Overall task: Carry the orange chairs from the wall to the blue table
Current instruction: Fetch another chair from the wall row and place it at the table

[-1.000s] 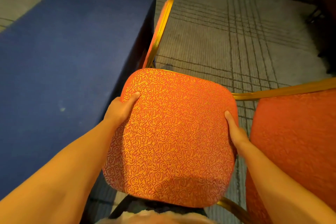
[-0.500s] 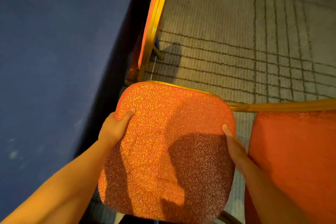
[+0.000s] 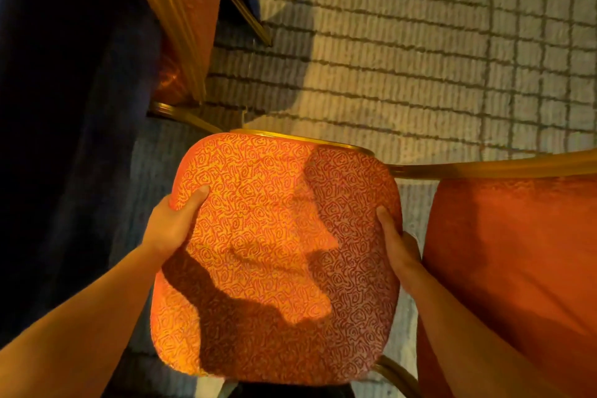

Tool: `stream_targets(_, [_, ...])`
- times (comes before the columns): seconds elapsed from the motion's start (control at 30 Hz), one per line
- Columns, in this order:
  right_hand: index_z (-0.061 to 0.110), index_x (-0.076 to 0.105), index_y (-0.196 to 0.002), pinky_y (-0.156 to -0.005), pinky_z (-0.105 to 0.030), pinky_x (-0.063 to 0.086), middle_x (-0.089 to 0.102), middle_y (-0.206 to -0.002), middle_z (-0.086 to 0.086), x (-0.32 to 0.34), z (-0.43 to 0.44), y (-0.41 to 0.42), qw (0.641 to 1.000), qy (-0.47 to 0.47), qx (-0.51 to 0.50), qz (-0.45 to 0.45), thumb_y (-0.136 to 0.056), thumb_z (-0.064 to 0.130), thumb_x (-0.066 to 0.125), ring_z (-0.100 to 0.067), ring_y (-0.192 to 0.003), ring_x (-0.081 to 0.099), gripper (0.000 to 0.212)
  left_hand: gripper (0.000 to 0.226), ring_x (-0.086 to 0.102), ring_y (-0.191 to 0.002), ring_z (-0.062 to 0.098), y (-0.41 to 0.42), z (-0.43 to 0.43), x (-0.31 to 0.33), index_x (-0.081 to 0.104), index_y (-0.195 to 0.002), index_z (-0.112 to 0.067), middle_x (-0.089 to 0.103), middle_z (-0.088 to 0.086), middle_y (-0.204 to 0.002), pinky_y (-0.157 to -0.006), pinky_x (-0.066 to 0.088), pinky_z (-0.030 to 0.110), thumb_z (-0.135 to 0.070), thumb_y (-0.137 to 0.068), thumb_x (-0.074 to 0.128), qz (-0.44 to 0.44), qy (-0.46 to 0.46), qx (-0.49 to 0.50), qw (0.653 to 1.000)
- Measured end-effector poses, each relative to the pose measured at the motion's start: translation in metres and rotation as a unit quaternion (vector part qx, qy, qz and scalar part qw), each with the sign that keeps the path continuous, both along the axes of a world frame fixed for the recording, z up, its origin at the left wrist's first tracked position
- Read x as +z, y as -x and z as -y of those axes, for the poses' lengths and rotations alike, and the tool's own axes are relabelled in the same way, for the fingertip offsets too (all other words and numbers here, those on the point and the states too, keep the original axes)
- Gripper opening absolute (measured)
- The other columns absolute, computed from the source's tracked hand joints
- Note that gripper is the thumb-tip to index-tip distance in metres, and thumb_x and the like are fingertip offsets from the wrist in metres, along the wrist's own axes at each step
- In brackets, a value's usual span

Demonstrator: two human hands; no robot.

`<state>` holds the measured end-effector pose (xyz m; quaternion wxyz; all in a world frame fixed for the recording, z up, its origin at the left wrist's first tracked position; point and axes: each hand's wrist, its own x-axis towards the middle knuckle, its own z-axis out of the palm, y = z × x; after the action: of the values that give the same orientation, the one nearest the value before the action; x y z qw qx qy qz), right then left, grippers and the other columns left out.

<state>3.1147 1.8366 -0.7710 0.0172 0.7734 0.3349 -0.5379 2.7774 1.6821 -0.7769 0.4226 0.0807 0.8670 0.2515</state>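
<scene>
I look straight down on the patterned seat of an orange chair [image 3: 277,255] with a gold frame. My left hand [image 3: 172,224] grips the seat's left edge, thumb on top. My right hand [image 3: 397,242] grips the right edge, its fingers hidden under the cushion. The chair's plain orange backrest [image 3: 513,255] fills the right side. The blue table [image 3: 64,107] hangs its dark cloth along the left. A second orange chair [image 3: 190,10] stands against the table at the top left.
Grey carpet [image 3: 420,58] with a dark grid pattern covers the floor ahead and to the right. The second chair's gold legs [image 3: 248,19] reach onto the carpet just beyond the held seat.
The view has dropped and moved forward: the held chair sits lower and nearer the second chair, and the table top has slid out of sight. Both hands keep their grip.
</scene>
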Motion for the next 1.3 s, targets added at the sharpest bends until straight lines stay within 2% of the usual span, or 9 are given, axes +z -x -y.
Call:
stream_targets(0.17, [0.013,0.065,-0.118,-0.083,-0.035,0.047,0.066,-0.109,-0.011,-0.043,0.0,0.001,1.0,-0.009,-0.008,-0.004,-0.074,0.077,0.052,-0.025,-0.087,0.058,0.079,0.057,0.056,-0.071,0.0,0.005,-0.007,-0.045,0.06,-0.103,-0.032,0.061,-0.012,-0.085,-0.078,0.043,0.032,-0.074,-0.066,0.058,0.007,-0.004,0.008,1.0])
stream_targets(0.3, [0.014,0.065,-0.118,-0.077,-0.03,0.043,0.062,-0.097,-0.005,-0.069,0.0,-0.001,1.0,-0.022,-0.011,0.0,-0.076,0.075,0.053,-0.016,-0.076,0.056,0.075,0.046,0.055,-0.073,0.0,0.004,-0.004,-0.072,0.06,-0.101,-0.032,0.062,-0.009,-0.091,-0.078,0.042,0.03,-0.069,-0.073,0.061,0.003,-0.001,0.004,1.0])
stream_targets(0.4, [0.016,0.065,-0.12,-0.079,-0.031,0.045,0.064,-0.101,-0.004,-0.082,0.0,-0.003,1.0,-0.029,-0.009,-0.002,-0.076,0.076,0.054,-0.02,-0.083,0.058,0.076,0.051,0.055,-0.074,0.001,0.005,-0.002,-0.084,0.062,-0.101,-0.03,0.063,-0.006,-0.096,-0.079,0.041,0.031,-0.072,-0.072,0.06,-0.018,0.001,0.0,1.0])
stream_targets(0.5, [0.018,0.064,-0.121,-0.07,-0.028,0.045,0.062,-0.087,0.004,-0.088,0.002,-0.007,0.999,-0.034,-0.011,-0.006,-0.074,0.077,0.054,-0.013,-0.075,0.057,0.076,0.064,0.056,-0.077,0.005,0.004,0.002,-0.088,0.064,-0.106,-0.025,0.063,-0.006,-0.097,-0.076,0.041,0.028,-0.078,-0.069,0.058,-0.034,0.009,-0.003,0.999])
stream_targets(0.73, [0.011,0.052,-0.132,-0.088,-0.038,0.048,0.061,-0.123,-0.011,-0.078,0.005,-0.005,1.0,-0.031,0.002,0.002,-0.088,0.061,0.052,-0.029,-0.104,0.058,0.066,0.083,0.053,-0.092,0.015,-0.007,0.0,-0.075,0.056,-0.121,-0.014,0.057,-0.004,-0.105,-0.081,0.039,0.033,-0.078,-0.069,0.058,-0.066,0.031,0.022,0.997])
stream_targets(0.9, [0.011,0.038,-0.142,-0.099,-0.047,0.046,0.053,-0.135,-0.014,-0.053,0.008,0.003,0.996,-0.04,0.077,0.016,-0.089,0.039,0.06,-0.035,-0.117,0.054,0.063,0.071,0.054,-0.115,0.036,-0.026,-0.017,-0.048,0.043,-0.132,-0.009,0.054,0.014,-0.13,-0.096,0.044,0.047,-0.053,-0.081,0.063,-0.092,0.056,0.01,0.994])
stream_targets(1.07, [0.008,0.036,-0.144,-0.104,-0.045,0.042,0.051,-0.138,-0.016,0.003,0.015,0.012,0.992,-0.045,0.119,0.0,-0.09,0.035,0.06,-0.035,-0.123,0.051,0.065,0.062,0.051,-0.118,0.039,-0.053,-0.03,0.008,0.039,-0.133,-0.002,0.051,0.021,-0.132,-0.095,0.043,0.043,-0.029,-0.084,0.066,-0.068,0.062,0.006,0.996])
stream_targets(1.2, [0.008,0.047,-0.133,-0.095,-0.035,0.044,0.06,-0.12,-0.008,0.063,0.033,0.014,0.985,-0.08,0.151,-0.04,-0.089,0.031,0.061,-0.028,-0.113,0.057,0.051,0.064,0.045,-0.129,0.034,-0.079,-0.035,0.071,0.032,-0.142,0.003,0.045,0.02,-0.141,-0.102,0.037,0.034,-0.024,-0.091,0.059,-0.021,0.011,-0.019,1.0])
stream_targets(1.3, [0.018,0.057,-0.11,-0.082,-0.028,0.047,0.064,-0.098,0.002,0.11,0.05,0.009,0.977,-0.121,0.15,-0.087,-0.089,0.024,0.062,-0.013,-0.092,0.062,0.022,0.069,0.036,-0.136,0.032,-0.095,-0.034,0.125,0.026,-0.148,0.0,0.035,0.018,-0.15,-0.109,0.031,0.033,-0.028,-0.093,0.057,0.009,-0.009,-0.05,0.999])
